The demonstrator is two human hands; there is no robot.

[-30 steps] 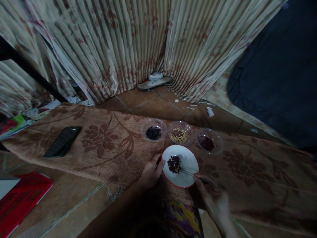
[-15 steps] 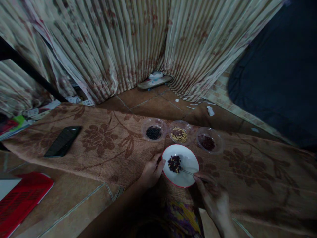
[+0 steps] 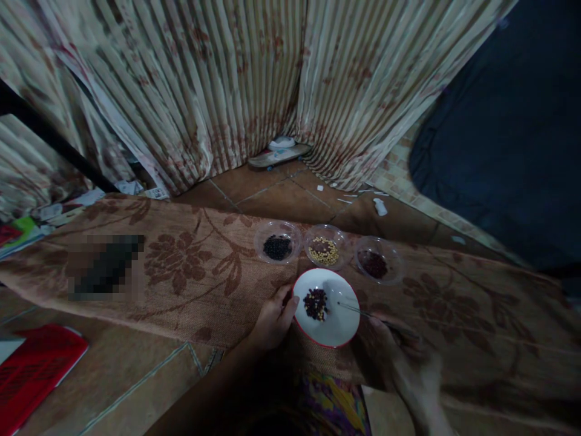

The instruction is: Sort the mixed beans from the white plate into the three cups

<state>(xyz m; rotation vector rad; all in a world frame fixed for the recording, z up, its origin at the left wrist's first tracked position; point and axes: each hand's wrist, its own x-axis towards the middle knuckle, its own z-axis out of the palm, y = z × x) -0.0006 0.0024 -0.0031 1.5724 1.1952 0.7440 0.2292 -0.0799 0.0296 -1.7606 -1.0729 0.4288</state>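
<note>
A white bowl (image 3: 338, 330) with a red rim is tilted toward me, my left hand (image 3: 275, 316) closed on its left edge. Inside lies a small heap of mixed dark and yellow beans (image 3: 315, 304). My right hand (image 3: 403, 348), slightly blurred, grips thin metal tweezers (image 3: 351, 307) that reach over the bowl's right rim. A small dark speck shows at their tip; whether it is a bean I cannot tell. Behind the bowl stand three clear plastic bowls: one with black beans (image 3: 277, 247), one with yellow soybeans (image 3: 324, 250), one with dark red beans (image 3: 373, 264).
A brown flowered cloth (image 3: 218, 315) covers the long bench. A pixelated dark object (image 3: 109, 266) lies on its left part. A red bag (image 3: 45, 369) is on the tiled floor at the lower left. A skateboard (image 3: 280, 156) rests by the striped curtain (image 3: 245, 79).
My right hand and the tweezers have drawn back to the right, away from the heap of beans. My left hand still holds the bowl. The whole view has shifted slightly.
</note>
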